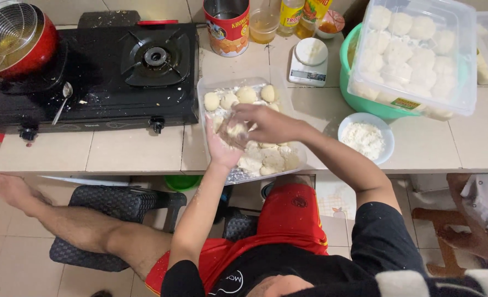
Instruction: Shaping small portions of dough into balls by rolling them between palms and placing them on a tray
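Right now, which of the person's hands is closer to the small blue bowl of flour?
The right hand. It lies over the dough tray, on the side toward the blue bowl. The left hand sits farther away, beyond the right hand.

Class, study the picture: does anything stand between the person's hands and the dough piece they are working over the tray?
Nothing visible does. The left hand cups the dough piece from below and the right hand presses on it from above, over the clear tray of dough balls.
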